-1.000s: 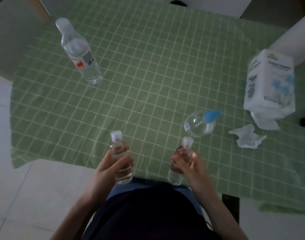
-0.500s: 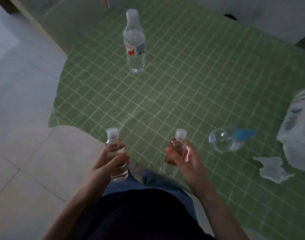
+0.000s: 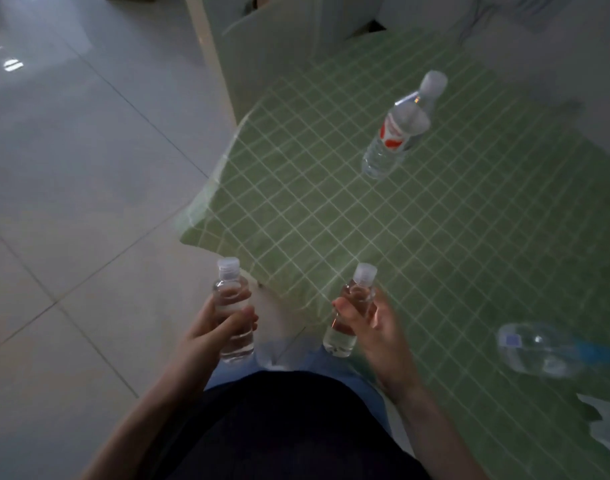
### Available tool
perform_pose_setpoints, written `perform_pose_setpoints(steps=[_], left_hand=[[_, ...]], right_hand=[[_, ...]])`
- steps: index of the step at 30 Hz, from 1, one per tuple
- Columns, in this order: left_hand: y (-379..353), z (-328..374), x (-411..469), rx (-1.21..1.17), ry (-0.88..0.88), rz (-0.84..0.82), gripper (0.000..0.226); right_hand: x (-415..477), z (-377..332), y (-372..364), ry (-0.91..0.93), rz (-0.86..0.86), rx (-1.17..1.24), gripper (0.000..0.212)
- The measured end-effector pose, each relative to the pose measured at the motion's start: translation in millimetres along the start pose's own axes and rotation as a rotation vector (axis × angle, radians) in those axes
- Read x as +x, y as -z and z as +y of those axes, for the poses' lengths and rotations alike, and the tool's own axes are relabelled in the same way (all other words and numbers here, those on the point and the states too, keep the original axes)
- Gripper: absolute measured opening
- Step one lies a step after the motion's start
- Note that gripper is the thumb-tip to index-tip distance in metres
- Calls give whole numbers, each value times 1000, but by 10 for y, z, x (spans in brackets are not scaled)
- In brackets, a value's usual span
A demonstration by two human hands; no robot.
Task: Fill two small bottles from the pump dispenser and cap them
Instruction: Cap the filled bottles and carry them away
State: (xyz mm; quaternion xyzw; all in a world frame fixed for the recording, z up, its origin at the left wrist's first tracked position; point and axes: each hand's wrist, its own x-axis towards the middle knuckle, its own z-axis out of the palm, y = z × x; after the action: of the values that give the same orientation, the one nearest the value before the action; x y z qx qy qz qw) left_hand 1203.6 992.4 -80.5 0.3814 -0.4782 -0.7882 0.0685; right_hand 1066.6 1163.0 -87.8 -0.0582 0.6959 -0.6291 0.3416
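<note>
My left hand (image 3: 215,329) grips a small clear bottle (image 3: 232,306) with a white cap on it, held upright over the floor just off the table's corner. My right hand (image 3: 372,327) holds a second small capped clear bottle (image 3: 348,308), tilted slightly, at the table's near edge. Both bottles look full of clear liquid. The clear pump dispenser (image 3: 546,351) with a blue top lies on its side on the green checked tablecloth (image 3: 383,230), to the right of my right hand.
A larger water bottle (image 3: 398,129) with a red and white label stands further back on the tablecloth. A crumpled white tissue (image 3: 605,427) lies at the right edge. Grey tiled floor (image 3: 71,202) fills the left side.
The view has swung left, so the table now sits at the right and the floor at the left. Both hands keep their grip on the small bottles, in much the same pose.
</note>
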Motion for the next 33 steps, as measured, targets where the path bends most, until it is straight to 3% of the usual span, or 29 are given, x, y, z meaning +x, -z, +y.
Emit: perform_pose_setpoints(steps=[5,10,17,21,33], left_hand=[[696,268,69,70,-28,-11,36],[1374,453,49,38,-24,111,36],[2007,609,173,-32,-13,218,37],[2228,739,371,-63,-19,258,41],[2843,1583,1389,-143,-56,381,35]], right_hand=[[187,6,-826,-21,-56,-21,19],[384,-56,-1640,-56,-173,-27,7],[751,-257,-2394,-59,-271,-36,11],[1062,-371,-2690,-41,-323,-95,23],[2421,-743,-3771,-44,-451,-141,23]])
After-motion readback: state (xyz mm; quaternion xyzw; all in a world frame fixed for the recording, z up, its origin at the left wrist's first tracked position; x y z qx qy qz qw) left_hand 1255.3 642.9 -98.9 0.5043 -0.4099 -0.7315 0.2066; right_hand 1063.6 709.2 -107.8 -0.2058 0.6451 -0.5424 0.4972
